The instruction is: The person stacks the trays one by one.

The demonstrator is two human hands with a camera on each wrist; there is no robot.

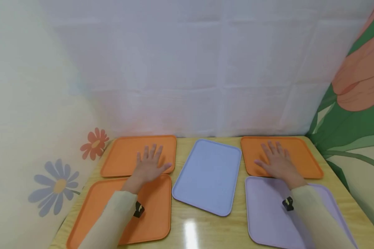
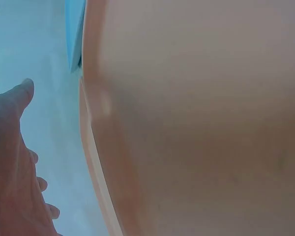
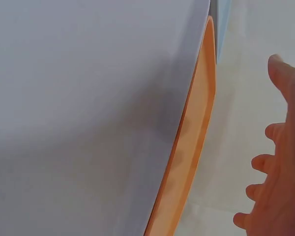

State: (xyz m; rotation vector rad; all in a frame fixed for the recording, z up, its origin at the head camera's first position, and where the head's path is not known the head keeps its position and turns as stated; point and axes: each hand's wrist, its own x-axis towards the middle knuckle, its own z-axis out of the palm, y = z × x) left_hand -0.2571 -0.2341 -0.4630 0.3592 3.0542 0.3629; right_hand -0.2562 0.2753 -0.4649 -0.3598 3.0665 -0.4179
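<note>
My left hand [image 1: 147, 169] is spread above the table with its fingers straight, over the back left orange tray [image 1: 121, 157] and the near left orange tray [image 1: 157, 221]. Nothing is in it. On the other side my right hand [image 1: 278, 164], also spread and holding nothing, hovers over the back right orange tray [image 1: 302, 155]. Its forearm passes above a lavender tray [image 1: 265, 221]. Between the two hands a light blue tray [image 1: 208, 176] lies at a slant. Both wrist views show the hands apart from the tray edges.
All trays lie on a light wooden table [image 1: 184, 231]. Behind it hangs a creased white cloth [image 1: 190, 69]. A panel with painted flowers [image 1: 60, 186] borders the left side, and one with large pink blooms [image 1: 358, 79] borders the right.
</note>
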